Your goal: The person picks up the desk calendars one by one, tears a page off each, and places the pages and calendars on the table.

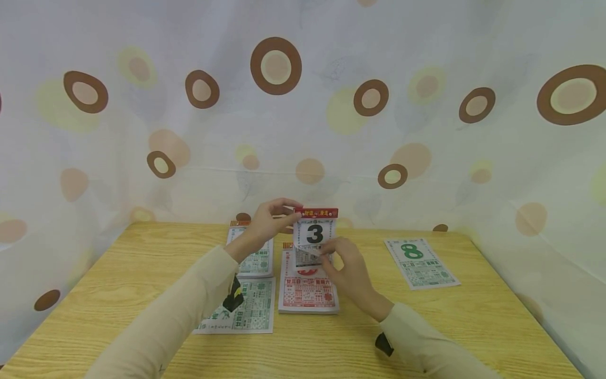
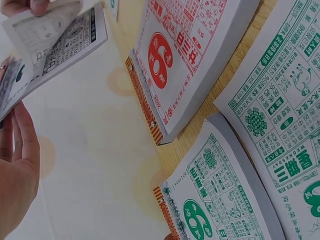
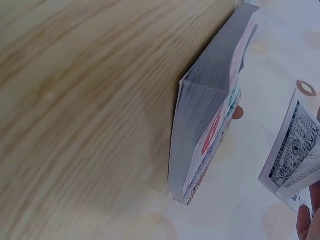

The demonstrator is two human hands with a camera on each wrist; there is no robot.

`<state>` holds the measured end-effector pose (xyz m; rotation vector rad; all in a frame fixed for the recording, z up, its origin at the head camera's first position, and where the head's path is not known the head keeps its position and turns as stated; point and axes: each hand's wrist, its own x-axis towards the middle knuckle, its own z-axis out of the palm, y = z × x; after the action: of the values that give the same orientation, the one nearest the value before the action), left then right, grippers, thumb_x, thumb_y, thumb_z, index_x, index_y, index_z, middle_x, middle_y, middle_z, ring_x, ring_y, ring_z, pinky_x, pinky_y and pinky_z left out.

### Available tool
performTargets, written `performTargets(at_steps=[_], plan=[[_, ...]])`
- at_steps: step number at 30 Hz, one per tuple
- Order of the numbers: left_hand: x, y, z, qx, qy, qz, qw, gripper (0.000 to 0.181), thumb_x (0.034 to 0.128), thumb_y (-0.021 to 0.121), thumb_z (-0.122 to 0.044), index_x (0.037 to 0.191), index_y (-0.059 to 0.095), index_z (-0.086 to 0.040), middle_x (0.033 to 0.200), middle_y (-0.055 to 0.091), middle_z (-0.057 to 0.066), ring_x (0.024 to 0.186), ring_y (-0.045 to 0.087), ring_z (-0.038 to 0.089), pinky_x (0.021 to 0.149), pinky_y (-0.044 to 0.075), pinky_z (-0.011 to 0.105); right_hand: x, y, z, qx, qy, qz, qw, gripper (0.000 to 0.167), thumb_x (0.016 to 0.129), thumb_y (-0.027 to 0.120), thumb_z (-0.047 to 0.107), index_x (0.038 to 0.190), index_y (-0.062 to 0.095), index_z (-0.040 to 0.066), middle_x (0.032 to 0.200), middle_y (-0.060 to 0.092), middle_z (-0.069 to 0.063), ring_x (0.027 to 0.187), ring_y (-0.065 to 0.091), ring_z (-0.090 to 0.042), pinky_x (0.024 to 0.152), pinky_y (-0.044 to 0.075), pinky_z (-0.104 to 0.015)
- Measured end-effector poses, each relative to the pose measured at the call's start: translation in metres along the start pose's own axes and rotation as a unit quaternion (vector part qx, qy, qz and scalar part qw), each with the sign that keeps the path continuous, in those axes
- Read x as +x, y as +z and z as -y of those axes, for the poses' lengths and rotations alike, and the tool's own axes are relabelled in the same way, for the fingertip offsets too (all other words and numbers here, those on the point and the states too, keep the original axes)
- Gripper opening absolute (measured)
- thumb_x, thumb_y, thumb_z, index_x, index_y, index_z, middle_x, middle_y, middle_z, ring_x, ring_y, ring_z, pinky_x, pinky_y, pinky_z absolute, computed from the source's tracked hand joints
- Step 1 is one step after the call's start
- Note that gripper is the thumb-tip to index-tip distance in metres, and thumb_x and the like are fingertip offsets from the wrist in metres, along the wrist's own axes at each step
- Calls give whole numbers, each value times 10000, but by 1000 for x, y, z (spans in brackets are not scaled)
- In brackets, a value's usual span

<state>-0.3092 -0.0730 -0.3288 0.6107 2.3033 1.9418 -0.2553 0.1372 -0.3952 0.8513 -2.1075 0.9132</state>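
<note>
A small tear-off calendar (image 1: 327, 223) with a red header and a black 3 is held up above the table. My left hand (image 1: 272, 222) grips it by the left end of the header, and the left wrist view shows the fingers behind the pad (image 2: 92, 42). At the lower right, my right hand (image 1: 351, 271) pinches the top leaf, which is bent upward and bares printing underneath. Behind and below hangs a thick calendar block (image 1: 307, 302) printed in red, lying flat on the table; neither hand touches it.
Another thick calendar block (image 1: 262, 263), printed in green, lies left of the red one. In front of it is a green-printed sheet (image 1: 258, 310), partly behind my left sleeve. A loose leaf with a green 8 (image 1: 421, 268) lies at the right. A patterned curtain (image 1: 303, 131) backs the table.
</note>
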Motion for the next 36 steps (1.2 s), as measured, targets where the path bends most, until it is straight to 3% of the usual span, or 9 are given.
performTargets(at_steps=[6, 18, 25, 36], plan=[[-1, -1, 1, -140, -12, 33, 9999, 353, 879, 613, -195, 1202, 561, -63, 1125, 599, 188, 979, 616, 273, 847, 521, 449, 2, -5, 1, 353, 438, -384, 9977, 169, 752, 657, -47, 871, 593, 57, 854, 639, -21, 769, 579, -126, 678, 483, -297], [-3, -2, 3, -78, 29, 85, 9999, 330, 877, 617, -207, 1177, 573, -77, 1084, 610, 155, 938, 615, 228, 847, 524, 443, 6, -13, 0, 587, 876, -799, 9912, 127, 787, 635, -77, 888, 607, -7, 812, 655, -83, 714, 579, -158, 639, 502, -355], [-4, -2, 2, -110, -32, 52, 9999, 280, 877, 616, -198, 1143, 593, -113, 1076, 614, 130, 942, 611, 212, 867, 509, 464, 14, -27, 25, 786, 1319, -862, 9844, 64, 825, 599, -66, 888, 587, -69, 812, 641, -155, 693, 564, -171, 649, 475, -235], [-2, -2, 3, -177, -38, 103, 9998, 333, 883, 608, -202, 1185, 565, -69, 1105, 595, 172, 952, 621, 234, 864, 510, 461, 14, -31, 23, 1019, 1548, -1049, 9771, 68, 827, 595, -71, 886, 572, -95, 823, 627, -178, 713, 542, -106, 636, 459, -200]])
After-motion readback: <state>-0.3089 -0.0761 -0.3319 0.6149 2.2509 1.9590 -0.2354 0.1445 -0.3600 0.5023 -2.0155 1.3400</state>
